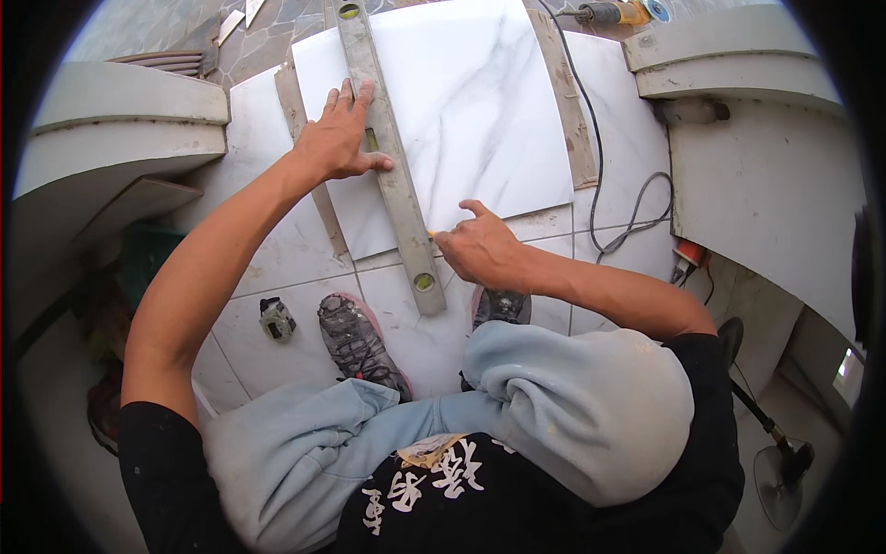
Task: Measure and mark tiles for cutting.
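A large white marble-patterned tile (494, 102) lies on the tiled floor in front of me. Across its left part runs a long grey spirit level (399, 198), its near end reaching past the tile's edge towards my shoes. My left hand (340, 138) rests on the level with fingers spread, the thumb over its top face. On the level's right side, close to the tile's near edge, my right hand (482, 247) is closed around a thin yellow pencil (431, 234). Only a short bit of the pencil shows; its tip against the tile is hard to make out.
A tape measure (276, 319) lies left of my shoes (355, 337). Brown strips (569, 111) stick out under the tile's sides. A black cable (600, 138) loops at the right, near a yellow power tool (616, 13). Curved white walls (129, 106) flank both sides. A fan (780, 471) stands lower right.
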Demonstrator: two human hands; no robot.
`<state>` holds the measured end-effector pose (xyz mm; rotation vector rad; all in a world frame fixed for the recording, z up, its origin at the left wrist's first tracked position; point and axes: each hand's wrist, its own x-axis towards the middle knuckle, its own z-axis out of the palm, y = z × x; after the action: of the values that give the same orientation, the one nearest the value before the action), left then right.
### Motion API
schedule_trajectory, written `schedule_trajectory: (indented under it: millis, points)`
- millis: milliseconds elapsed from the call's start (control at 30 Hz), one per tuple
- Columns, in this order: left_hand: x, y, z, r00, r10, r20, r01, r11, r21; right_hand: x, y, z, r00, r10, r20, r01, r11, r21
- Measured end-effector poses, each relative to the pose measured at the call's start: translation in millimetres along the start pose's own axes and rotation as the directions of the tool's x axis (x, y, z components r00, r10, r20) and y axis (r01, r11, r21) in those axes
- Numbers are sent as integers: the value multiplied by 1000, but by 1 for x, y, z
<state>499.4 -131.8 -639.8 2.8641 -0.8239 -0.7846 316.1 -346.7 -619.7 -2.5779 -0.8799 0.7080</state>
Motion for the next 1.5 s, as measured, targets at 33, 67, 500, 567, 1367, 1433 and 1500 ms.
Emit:
schedule_trajectory:
  millis: [33, 67, 500, 567, 1367, 1433, 1500]
  points:
    - [0, 0, 1, 1000, 9, 2, -9, 1000, -1, -7, -4, 2, 998, -15, -66, 17, 999, 28]
    - [0, 0, 1, 1000, 6, -9, -6, 1000, 1, -13, -4, 1, 996, 13, 84, -20, 997, 79]
    - [-2, 3, -8, 1000, -2, 21, 3, 999, -47, 52, 35, 1, 822, 331, -464, -61, 860, 506]
    - [-2, 3, -9, 1000, 2, 8, -2, 999, -48, 59, 38, 1, 806, 258, -532, -9, 905, 426]
    - [0, 0, -3, 1000, 5, 17, -4, 998, -61, 165, 107, -78, 867, 185, -462, -133, 981, 144]
    - [0, -1, -1, 1000, 14, -3, -14, 997, -76, 106, 67, -47, 937, 190, -294, -151, 977, 150]
    - [-3, 1, -2, 1000, 16, -24, -18, 996, -86, 42, 23, -16, 966, -70, -249, 87, 995, 58]
